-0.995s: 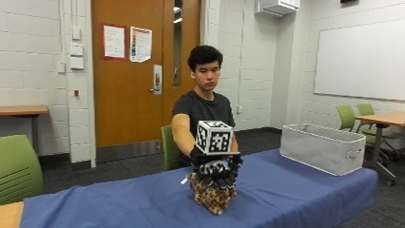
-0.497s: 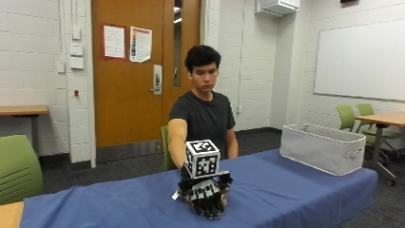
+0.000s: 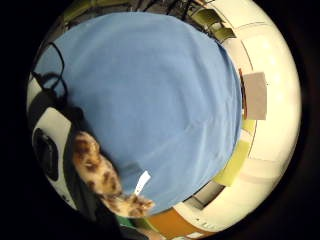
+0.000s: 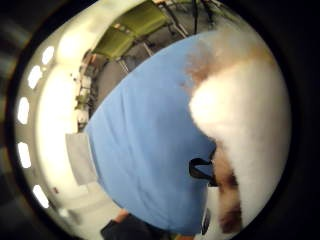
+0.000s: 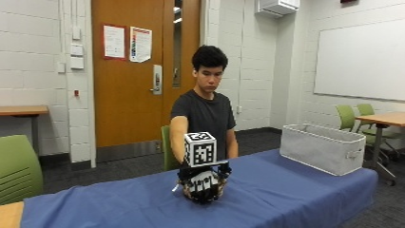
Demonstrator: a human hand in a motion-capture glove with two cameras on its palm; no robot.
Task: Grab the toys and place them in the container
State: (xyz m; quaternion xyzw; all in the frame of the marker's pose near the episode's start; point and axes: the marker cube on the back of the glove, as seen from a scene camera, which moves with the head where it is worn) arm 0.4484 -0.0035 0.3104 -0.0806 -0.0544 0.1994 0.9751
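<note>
In the outside view my gloved right hand (image 5: 204, 183) is low over the middle of the blue-clothed table (image 5: 284, 199), fingers curled down round a brown spotted plush toy (image 5: 188, 192). Only the toy's edges show beneath the fingers. Whether it touches the cloth I cannot tell. The little finger side palm view has the toy's spotted body (image 3: 97, 172) and white tag (image 3: 142, 182) beside the palm, above the blue cloth (image 3: 150, 90). White fur of the toy (image 4: 240, 125) fills much of the thumb side palm view. A grey fabric container (image 5: 323, 147) stands at the table's right end, well apart from the hand.
The person stands behind the table, the bare hand hidden from view. A green chair (image 5: 19, 166) is at the left, another (image 5: 166, 152) behind the table. A wooden table (image 5: 383, 118) with green chairs stands beyond the container.
One second ago the hand was higher, with the toy showing below it. It then sank over the toy, and has since come up slightly with its fingers round the toy.
</note>
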